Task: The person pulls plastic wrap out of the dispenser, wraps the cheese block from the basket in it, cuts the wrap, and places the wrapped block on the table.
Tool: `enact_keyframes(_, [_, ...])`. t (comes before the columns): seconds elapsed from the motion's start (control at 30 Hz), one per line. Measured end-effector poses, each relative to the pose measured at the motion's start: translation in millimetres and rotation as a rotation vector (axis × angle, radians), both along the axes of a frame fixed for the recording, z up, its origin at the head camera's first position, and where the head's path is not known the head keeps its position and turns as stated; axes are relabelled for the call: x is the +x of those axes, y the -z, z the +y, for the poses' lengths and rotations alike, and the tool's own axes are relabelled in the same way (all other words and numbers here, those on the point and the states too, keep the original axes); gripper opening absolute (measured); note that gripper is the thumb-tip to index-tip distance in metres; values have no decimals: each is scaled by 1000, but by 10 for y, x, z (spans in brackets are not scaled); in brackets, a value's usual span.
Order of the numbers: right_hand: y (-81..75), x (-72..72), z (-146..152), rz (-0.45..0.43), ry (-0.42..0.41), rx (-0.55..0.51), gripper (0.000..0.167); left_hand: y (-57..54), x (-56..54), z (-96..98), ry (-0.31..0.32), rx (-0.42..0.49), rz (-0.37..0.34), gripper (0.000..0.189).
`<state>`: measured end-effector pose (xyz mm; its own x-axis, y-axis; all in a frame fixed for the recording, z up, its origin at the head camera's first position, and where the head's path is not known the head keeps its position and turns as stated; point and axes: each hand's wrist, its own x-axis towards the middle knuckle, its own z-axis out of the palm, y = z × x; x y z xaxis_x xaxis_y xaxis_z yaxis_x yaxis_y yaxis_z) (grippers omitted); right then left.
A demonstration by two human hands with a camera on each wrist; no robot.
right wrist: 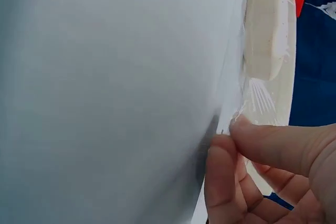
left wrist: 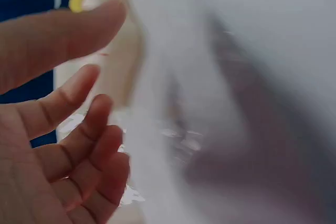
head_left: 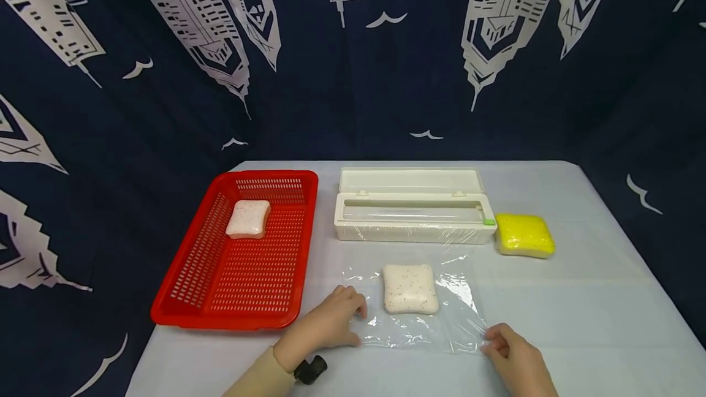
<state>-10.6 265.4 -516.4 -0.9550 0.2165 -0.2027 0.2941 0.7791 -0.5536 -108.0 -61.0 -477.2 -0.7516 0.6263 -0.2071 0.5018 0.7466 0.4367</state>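
A cream soap bar (head_left: 410, 288) with dark specks lies on a sheet of clear plastic wrap (head_left: 408, 337) in the middle of the table. My right hand (head_left: 515, 354) pinches the near right corner of the wrap between thumb and forefinger; the right wrist view shows the same pinch beside the soap bar (right wrist: 265, 30). At the wrap's left edge is my left hand (head_left: 336, 320), its thumb apart from its loosely bent fingers. In the left wrist view, nothing shows between the thumb and fingers of that hand (left wrist: 68, 145).
Behind the wrap stands a white wrap dispenser (head_left: 413, 235), lid raised, with the film running out over its front. Beside its right end lies a yellow soap bar (head_left: 524, 234). A red basket (head_left: 310, 244) on the left holds a pale pink soap bar (head_left: 248, 219).
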Motion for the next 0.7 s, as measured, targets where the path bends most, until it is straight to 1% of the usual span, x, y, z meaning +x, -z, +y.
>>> enact_keyframes(0.1, [-15,-2,12,-9,8,-30,18,94,86,-127,10,-47,-16,41])
enact_keyframes(0.2, [-26,-5,11,-25,23,-62,19,164,136,-200,2,-38,-12,37])
enact_keyframes(0.27, [-37,-12,12,-38,35,-94,19,199,148,-219,-2,-17,4,32])
enact_keyframes(0.37, [-54,-18,13,-57,57,-151,18,223,151,-232,1,13,40,22])
enact_keyframes(0.5, [-65,-16,29,-68,77,-201,13,250,144,-247,11,39,98,21])
enact_keyframes(0.6, [-69,-17,53,-78,77,-215,13,259,145,-269,-17,63,97,20])
enact_keyframes(0.7, [-86,-21,84,-97,81,-244,20,250,147,-294,-69,113,82,19])
